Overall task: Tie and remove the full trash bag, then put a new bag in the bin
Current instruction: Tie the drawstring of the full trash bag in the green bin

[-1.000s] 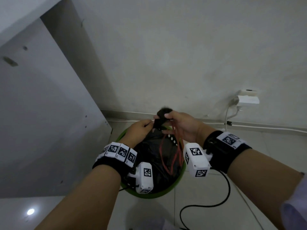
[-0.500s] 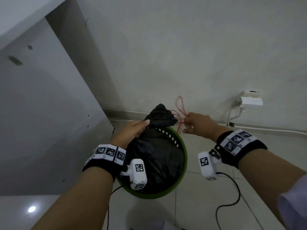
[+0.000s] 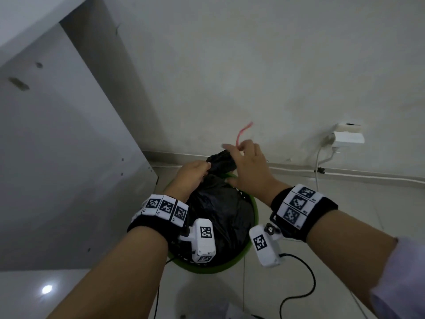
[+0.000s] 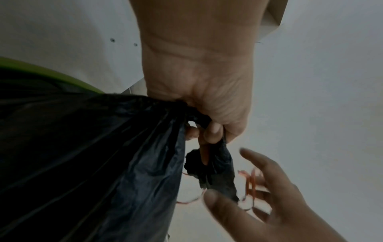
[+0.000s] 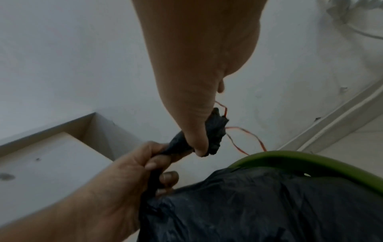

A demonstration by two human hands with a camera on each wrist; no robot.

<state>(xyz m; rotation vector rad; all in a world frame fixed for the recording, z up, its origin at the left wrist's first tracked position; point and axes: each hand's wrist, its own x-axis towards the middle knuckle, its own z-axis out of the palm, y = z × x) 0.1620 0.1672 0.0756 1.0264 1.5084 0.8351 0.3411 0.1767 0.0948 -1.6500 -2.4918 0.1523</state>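
A full black trash bag (image 3: 218, 210) sits in a green bin (image 3: 230, 268) on the floor by the wall. My left hand (image 3: 193, 176) grips the bag's gathered neck (image 3: 220, 160); the left wrist view shows its fingers (image 4: 207, 131) curled round the twisted plastic. My right hand (image 3: 248, 162) is over the bunched top, with the red drawstring (image 3: 241, 134) caught in its fingers and sticking up toward the wall. In the right wrist view its thumb (image 5: 194, 131) presses on the bunched top (image 5: 215, 129), and the string (image 5: 248, 134) trails toward the bin rim (image 5: 311, 160).
A white cabinet panel (image 3: 57, 157) stands close on the left. A white power adapter (image 3: 347, 137) is plugged into the wall on the right, with its cable along the skirting. A black cable (image 3: 299, 284) loops over the floor tiles right of the bin.
My right hand has come back left from beside the bag to over its neck, bringing the red drawstring with it. The left hand keeps its grip on the neck.
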